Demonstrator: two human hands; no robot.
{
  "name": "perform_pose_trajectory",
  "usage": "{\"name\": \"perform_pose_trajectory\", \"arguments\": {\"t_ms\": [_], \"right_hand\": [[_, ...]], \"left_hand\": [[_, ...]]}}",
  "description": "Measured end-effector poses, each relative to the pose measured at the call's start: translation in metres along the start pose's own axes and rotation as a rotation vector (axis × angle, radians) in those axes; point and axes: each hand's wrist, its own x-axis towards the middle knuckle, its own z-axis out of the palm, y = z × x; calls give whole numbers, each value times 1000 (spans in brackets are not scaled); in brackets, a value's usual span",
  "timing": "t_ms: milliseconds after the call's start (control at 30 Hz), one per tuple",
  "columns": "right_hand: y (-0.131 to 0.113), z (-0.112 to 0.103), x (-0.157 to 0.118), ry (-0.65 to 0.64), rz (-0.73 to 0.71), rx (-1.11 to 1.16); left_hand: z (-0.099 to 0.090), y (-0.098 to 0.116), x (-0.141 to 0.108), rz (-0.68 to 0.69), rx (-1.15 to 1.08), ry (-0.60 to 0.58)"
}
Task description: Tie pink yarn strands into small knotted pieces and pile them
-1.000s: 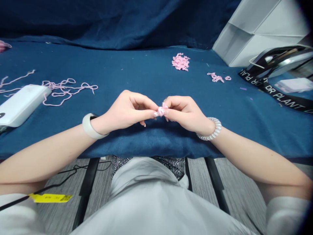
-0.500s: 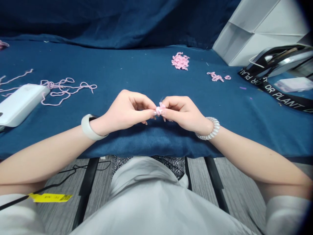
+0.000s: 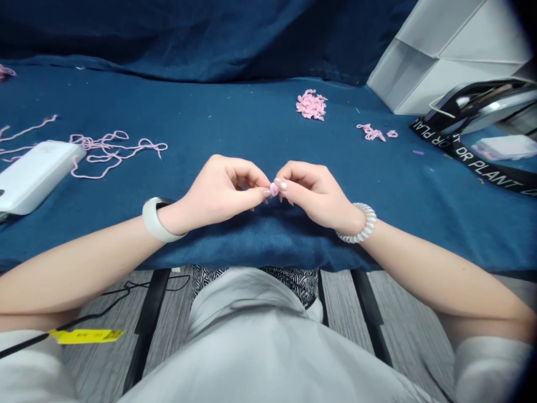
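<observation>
Two hands here, and one small pink knot (image 3: 274, 190) between them, above the front of the blue cloth (image 3: 235, 129). My left hand (image 3: 229, 187) has it clamped at thumb and fingertip; my right hand (image 3: 314, 193) has thumb and finger together at its edge, though whether they pinch any yarn I can't tell. One pink pile (image 3: 311, 105) beyond, its pieces too jumbled to count. One white case (image 3: 39, 176) left, cut off by the frame, hiding part of the loose strands (image 3: 111, 151).
</observation>
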Motion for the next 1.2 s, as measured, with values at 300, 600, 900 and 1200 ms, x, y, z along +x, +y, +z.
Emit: {"name": "perform_pose_trajectory", "arguments": {"t_ms": [300, 600, 900, 1200], "right_hand": [[-4, 0, 1, 88, -9, -85], [-5, -2, 2, 160, 13, -37], [0, -2, 3, 195, 3, 4], [-1, -2, 5, -8, 119, 75]], "left_hand": [[0, 1, 2, -22, 11, 65], [-1, -2, 2, -40, 18, 116], [-2, -2, 1, -41, 40, 145], [2, -4, -4, 91, 253, 192]]}}
